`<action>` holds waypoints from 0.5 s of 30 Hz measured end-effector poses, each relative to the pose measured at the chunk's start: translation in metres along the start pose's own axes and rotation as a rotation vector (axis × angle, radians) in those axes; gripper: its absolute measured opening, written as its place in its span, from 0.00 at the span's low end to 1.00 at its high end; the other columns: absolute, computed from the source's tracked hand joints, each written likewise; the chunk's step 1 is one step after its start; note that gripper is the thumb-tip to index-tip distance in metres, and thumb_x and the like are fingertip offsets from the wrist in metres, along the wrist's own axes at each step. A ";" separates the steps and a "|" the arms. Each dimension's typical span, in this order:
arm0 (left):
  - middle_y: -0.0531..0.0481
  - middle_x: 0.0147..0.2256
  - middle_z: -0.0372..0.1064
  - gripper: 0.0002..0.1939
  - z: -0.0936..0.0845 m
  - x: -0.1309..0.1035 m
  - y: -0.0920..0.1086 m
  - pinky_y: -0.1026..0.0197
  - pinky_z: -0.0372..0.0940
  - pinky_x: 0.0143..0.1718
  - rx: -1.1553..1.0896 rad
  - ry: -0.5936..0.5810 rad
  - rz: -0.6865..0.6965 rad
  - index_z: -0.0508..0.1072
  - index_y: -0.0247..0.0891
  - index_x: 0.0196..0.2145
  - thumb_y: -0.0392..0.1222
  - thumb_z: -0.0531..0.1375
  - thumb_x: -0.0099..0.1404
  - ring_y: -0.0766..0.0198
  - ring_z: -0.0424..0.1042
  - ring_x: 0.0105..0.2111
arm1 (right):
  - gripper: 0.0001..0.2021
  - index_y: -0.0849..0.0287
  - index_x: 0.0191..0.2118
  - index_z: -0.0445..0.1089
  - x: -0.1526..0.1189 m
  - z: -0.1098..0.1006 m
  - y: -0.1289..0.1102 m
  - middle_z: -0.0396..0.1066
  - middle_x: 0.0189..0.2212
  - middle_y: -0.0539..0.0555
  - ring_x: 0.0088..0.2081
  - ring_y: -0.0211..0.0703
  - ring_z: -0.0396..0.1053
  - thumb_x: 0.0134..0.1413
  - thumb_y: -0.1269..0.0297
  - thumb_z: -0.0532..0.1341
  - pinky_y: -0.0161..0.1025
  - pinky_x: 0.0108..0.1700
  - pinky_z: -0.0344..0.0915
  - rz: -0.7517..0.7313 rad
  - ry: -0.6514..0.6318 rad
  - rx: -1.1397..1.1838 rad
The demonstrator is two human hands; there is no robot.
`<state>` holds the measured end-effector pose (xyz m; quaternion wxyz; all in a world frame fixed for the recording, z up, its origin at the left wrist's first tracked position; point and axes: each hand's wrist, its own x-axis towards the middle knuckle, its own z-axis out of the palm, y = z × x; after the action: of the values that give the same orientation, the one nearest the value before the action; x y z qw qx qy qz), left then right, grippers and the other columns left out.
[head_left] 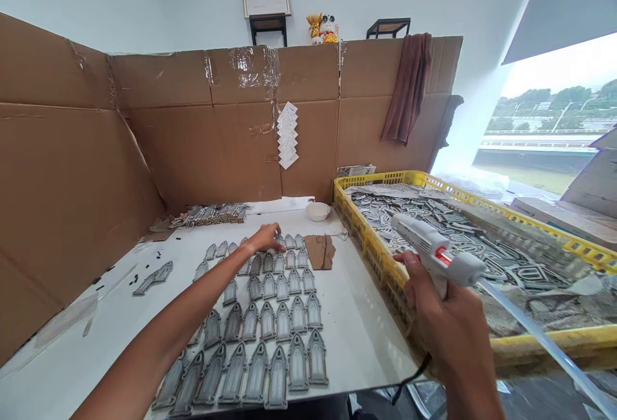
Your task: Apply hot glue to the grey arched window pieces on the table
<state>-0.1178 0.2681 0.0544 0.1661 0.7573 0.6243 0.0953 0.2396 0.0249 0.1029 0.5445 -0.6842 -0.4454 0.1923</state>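
Rows of small grey arch-shaped pieces [256,368] with pointed tops lie on the white table [357,336]. At the far end of these rows is my left hand [265,239]. Its fingers are bent around one small arched piece, partly hidden by them. My right hand [441,320] grips a white glue gun [427,243] by its handle, near the yellow crate. A long translucent glue stick [544,343] runs out of the gun's back end, and the nozzle points up and to the left. My left forearm covers part of the rows.
A yellow crate [366,234] full of loose grey pieces stands at right. A white bowl [318,211] and a torn cardboard scrap [320,252] lie beyond the rows. Stacked pieces [209,214] sit at the back left. Cardboard walls [216,150] enclose the table's back and left.
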 end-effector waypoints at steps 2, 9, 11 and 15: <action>0.40 0.62 0.75 0.22 0.005 -0.007 -0.001 0.40 0.78 0.57 -0.038 0.044 0.026 0.76 0.38 0.63 0.50 0.69 0.78 0.47 0.79 0.57 | 0.39 0.58 0.38 0.86 0.000 0.000 -0.001 0.71 0.21 0.53 0.28 0.52 0.69 0.58 0.23 0.58 0.44 0.34 0.63 0.015 -0.018 -0.020; 0.41 0.58 0.77 0.19 0.008 -0.034 0.005 0.43 0.79 0.54 -0.315 0.252 0.102 0.77 0.38 0.60 0.50 0.69 0.78 0.50 0.80 0.53 | 0.43 0.57 0.43 0.88 0.002 0.002 -0.004 0.74 0.22 0.55 0.30 0.57 0.73 0.54 0.20 0.56 0.45 0.35 0.65 0.034 -0.042 -0.104; 0.42 0.55 0.78 0.19 0.002 -0.052 0.008 0.45 0.80 0.51 -0.432 0.324 0.108 0.77 0.37 0.59 0.50 0.68 0.78 0.52 0.81 0.49 | 0.44 0.57 0.43 0.88 0.003 0.002 -0.006 0.75 0.21 0.55 0.30 0.57 0.73 0.54 0.20 0.54 0.46 0.34 0.66 0.030 -0.050 -0.135; 0.42 0.55 0.76 0.23 -0.014 -0.115 0.007 0.50 0.80 0.48 -0.640 0.437 0.118 0.76 0.39 0.57 0.59 0.67 0.75 0.52 0.81 0.49 | 0.40 0.56 0.28 0.84 0.001 -0.004 -0.007 0.76 0.19 0.58 0.25 0.56 0.74 0.52 0.21 0.56 0.44 0.28 0.67 0.004 -0.063 -0.164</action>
<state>-0.1396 0.1561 0.0777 0.2512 0.6637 0.5393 0.4534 0.2401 0.0233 0.1107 0.4721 -0.7208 -0.4753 0.1779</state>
